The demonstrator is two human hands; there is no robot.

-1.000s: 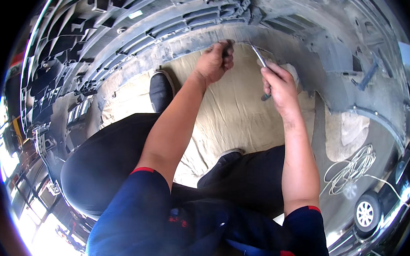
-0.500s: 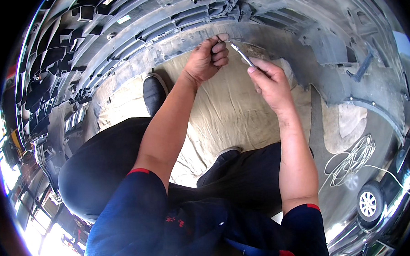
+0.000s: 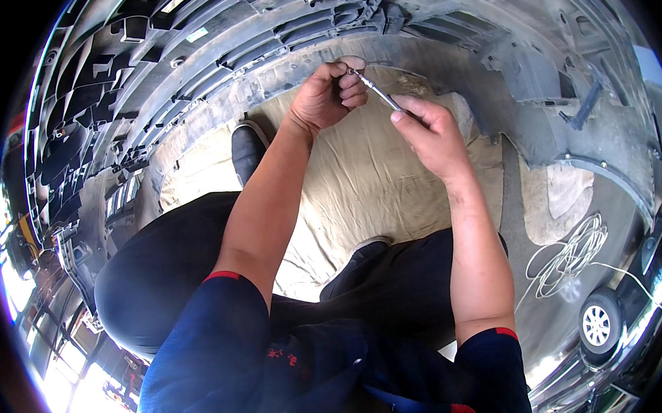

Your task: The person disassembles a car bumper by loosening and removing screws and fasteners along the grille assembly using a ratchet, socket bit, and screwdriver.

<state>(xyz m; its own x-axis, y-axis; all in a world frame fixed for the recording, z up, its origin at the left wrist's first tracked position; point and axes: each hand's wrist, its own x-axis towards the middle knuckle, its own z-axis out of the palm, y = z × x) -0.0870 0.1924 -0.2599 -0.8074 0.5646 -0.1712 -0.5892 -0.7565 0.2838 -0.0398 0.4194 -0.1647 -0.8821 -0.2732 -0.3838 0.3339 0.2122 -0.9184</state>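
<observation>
My right hand (image 3: 436, 137) is closed round the handle end of a screwdriver (image 3: 379, 93), with its silver shaft sloping up to the left. The tip reaches the fingertips of my left hand (image 3: 325, 97). There the thumb and forefinger pinch a small dark piece (image 3: 351, 71), perhaps a screw; it is too small to name. Tip and piece appear to touch. Both hands are in front of the inner side of a large dark plastic car bumper (image 3: 255, 81), which curves round me at the far side and to the left.
Beige cloth (image 3: 391, 179) lies under my feet, one dark shoe (image 3: 248, 150) near the bumper. To the right are a coil of pale cable (image 3: 565, 261) on the grey floor and a car wheel (image 3: 599, 324). A blue-grey strut (image 3: 584, 108) sticks out from the bumper's right part.
My right hand has moved slightly left, bringing the screwdriver tip up to the small piece in my left fingers. My left hand has shifted a little to the left.
</observation>
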